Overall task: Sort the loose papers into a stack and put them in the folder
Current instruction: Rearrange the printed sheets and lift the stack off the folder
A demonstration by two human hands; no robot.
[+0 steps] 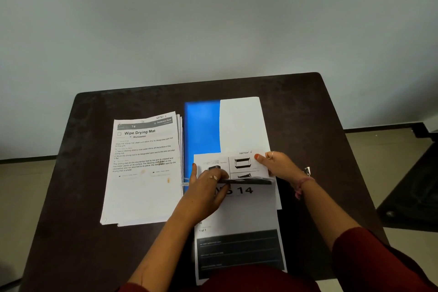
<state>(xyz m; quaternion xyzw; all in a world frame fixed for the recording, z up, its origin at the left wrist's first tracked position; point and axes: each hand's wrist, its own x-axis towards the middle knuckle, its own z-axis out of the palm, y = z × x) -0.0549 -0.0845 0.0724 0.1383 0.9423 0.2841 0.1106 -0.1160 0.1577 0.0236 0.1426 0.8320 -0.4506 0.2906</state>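
Observation:
A blue folder point(202, 125) lies flat in the middle of the dark table point(94, 106), partly covered by a blank white sheet point(241, 123). A stack of printed papers point(142, 168) headed "Wipe Drying Mat" sits to its left. In front of me lies a sheet point(239, 216) printed "14" with a dark band at its near end. Both hands hold a bundle of sheets point(239, 166) marked "Section 6", tilted up over that sheet. My left hand point(206, 187) grips its left side and lower edge. My right hand point(277, 166) pinches its right edge.
The table's far edge meets a plain pale wall. Floor shows on both sides, with a dark mat point(412, 187) on the right. Bare tabletop lies left of the paper stack and right of my right arm.

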